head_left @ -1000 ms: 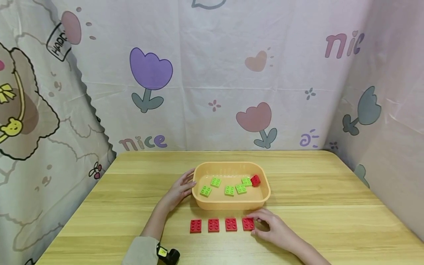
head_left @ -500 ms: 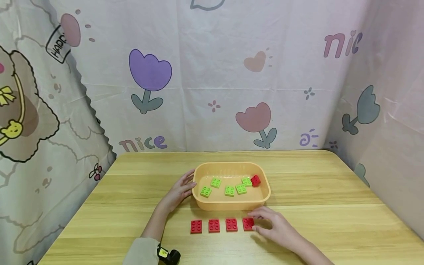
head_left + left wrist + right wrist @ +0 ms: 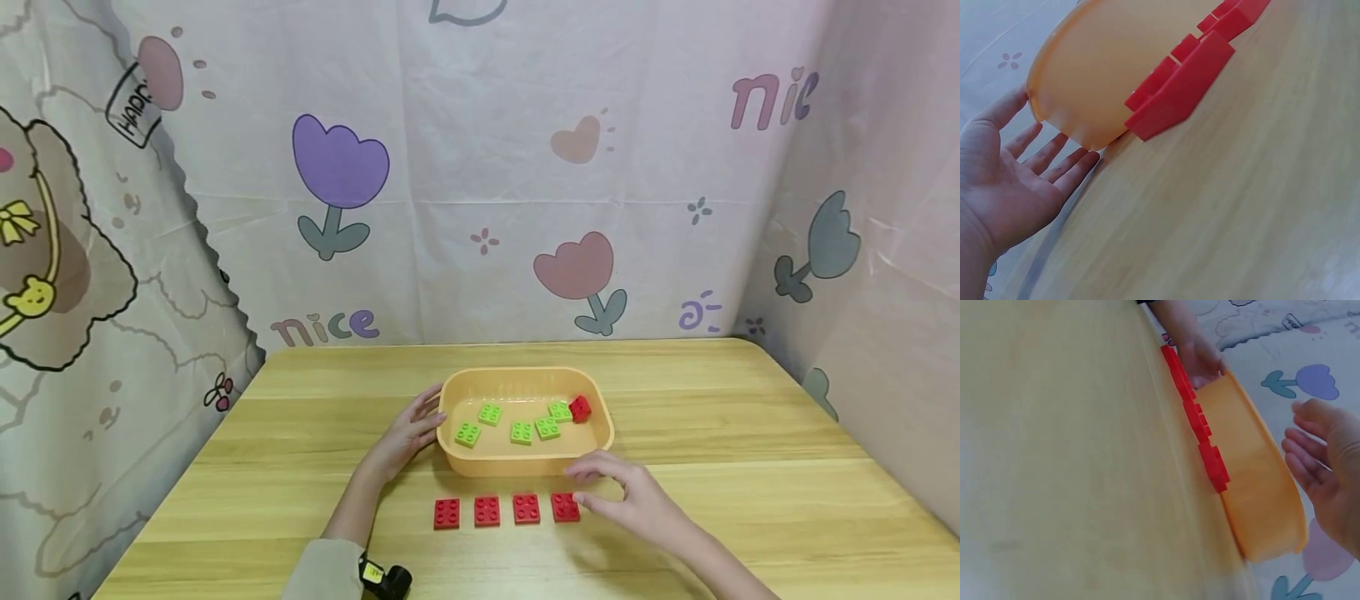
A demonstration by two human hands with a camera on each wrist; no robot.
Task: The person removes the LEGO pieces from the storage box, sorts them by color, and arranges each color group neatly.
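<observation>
A yellow-orange plastic tub [image 3: 517, 467] stands on the table. My left hand [image 3: 403, 437] rests against its left end, with nearly straight fingers [image 3: 1047, 153] touching the outer wall and the thumb by the rim. In front of the tub, several red building bricks lie in a row, studs up, from the leftmost red brick [image 3: 447, 515] to the rightmost red brick [image 3: 566, 507]. Just above and right of that last brick hovers my right hand [image 3: 633, 498], holding nothing, thumb and fingers apart. In the right wrist view, the right hand [image 3: 1329, 462] is raised beside the tub.
Inside the tub lie several lime-green bricks, such as one green brick [image 3: 521, 432], and one red brick [image 3: 580, 408] near its right end. The wood-grain table [image 3: 750, 467] extends to both sides. A printed cloth [image 3: 465, 167] hangs behind the table.
My right hand has let go of the rightmost red brick and moved up and to the right. That brick stays in the row. My left hand keeps its place at the tub.
</observation>
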